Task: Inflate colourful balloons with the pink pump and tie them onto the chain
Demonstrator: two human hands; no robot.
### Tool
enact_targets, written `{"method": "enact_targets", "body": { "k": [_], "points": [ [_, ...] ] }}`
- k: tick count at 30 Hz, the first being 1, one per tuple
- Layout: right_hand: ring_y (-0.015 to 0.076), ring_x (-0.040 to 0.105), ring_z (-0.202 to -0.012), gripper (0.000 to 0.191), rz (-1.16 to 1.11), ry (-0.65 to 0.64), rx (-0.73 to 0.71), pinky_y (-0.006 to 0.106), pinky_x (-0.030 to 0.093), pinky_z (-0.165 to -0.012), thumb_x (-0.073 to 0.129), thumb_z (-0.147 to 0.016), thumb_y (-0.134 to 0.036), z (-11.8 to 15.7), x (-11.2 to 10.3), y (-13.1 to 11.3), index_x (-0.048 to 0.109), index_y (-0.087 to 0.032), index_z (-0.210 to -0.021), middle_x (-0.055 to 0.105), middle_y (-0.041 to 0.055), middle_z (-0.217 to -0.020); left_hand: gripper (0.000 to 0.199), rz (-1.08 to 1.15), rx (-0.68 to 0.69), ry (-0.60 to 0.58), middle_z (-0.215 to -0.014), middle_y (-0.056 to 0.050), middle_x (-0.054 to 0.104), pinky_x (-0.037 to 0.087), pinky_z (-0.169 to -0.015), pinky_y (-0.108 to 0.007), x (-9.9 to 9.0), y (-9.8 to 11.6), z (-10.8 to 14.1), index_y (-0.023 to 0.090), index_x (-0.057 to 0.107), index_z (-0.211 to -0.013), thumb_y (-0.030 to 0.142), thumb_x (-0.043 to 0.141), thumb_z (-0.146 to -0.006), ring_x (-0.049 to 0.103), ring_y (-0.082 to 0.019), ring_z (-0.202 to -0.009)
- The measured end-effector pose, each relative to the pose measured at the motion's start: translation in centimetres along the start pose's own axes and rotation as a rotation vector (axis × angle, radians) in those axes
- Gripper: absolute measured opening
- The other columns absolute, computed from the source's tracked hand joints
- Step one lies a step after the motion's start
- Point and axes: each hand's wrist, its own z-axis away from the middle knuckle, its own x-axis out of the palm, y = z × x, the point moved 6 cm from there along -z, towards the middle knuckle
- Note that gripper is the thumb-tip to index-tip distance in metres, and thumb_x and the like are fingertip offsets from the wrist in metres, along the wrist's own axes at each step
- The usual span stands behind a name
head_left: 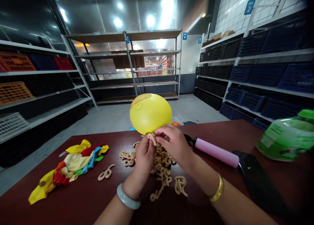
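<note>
A yellow inflated balloon (152, 113) with a heart outline and an orange patch rises above my two hands, its neck down between them. My left hand (145, 151) is closed with thumb and fingers on a loop of beige cord (151, 139) just under the balloon. My right hand (173, 143) pinches at the balloon's neck beside that loop; its fingertips partly cover the neck. Beneath both hands lies a heap of beige curled cords (160, 167). Single cord pieces rest apart, one at the left (106, 172) and one at the right (181, 185).
Flat, colourful balloons (77, 162) are piled on the dark red table (80, 202) at left. To the right are a pink hand pump (217, 152), a black flat object (260, 179) and a green-capped jug (284, 138). Shelves with crates stand around; an orange balloon (175, 123) shows past the table's far edge.
</note>
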Motion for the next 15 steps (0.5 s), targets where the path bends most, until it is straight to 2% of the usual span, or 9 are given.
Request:
{"method": "enact_targets", "body": {
  "k": [5, 11, 15],
  "points": [
    [0.0141, 0.059, -0.075, 0.015, -0.029, -0.02, 0.006, 0.026, 0.046, -0.068, 0.064, -0.079, -0.006, -0.3, -0.3, -0.1, 0.064, -0.022, -0.079, 0.064, -0.0003, -0.08, 0.025, 0.018, 0.004, -0.029, -0.067, 0.001, 0.048, 0.036, -0.055, -0.024, 0.2, -0.1, -0.1, 0.02, 0.046, -0.072, 0.036, 0.048, -0.091, 0.043, -0.012, -0.059],
    [0.0138, 0.058, -0.075, 0.019, -0.066, -0.038, -0.015, 0.025, 0.044, -0.068, 0.06, -0.081, -0.005, -0.5, -0.6, 0.4, 0.061, -0.021, -0.071, 0.062, -0.0009, -0.077, 0.027, 0.243, -0.184, -0.06, -0.061, 0.004, 0.039, 0.029, -0.046, -0.022, 1.0, -1.1, -0.2, 0.02, 0.048, -0.076, 0.043, 0.049, -0.091, 0.033, -0.01, -0.05],
    [0.0147, 0.056, -0.075, 0.019, 0.047, -0.024, 0.001, 0.026, 0.041, -0.069, 0.054, -0.083, -0.004, -0.4, -0.9, 0.9, 0.059, -0.02, -0.075, 0.061, -0.0003, -0.077, 0.03, 0.257, -0.202, -0.032, -0.063, 0.003, 0.041, 0.031, -0.048, -0.022, 1.1, -1.3, -0.2, 0.018, 0.052, -0.081, 0.047, 0.049, -0.09, 0.036, -0.01, -0.053]
  ]
}}
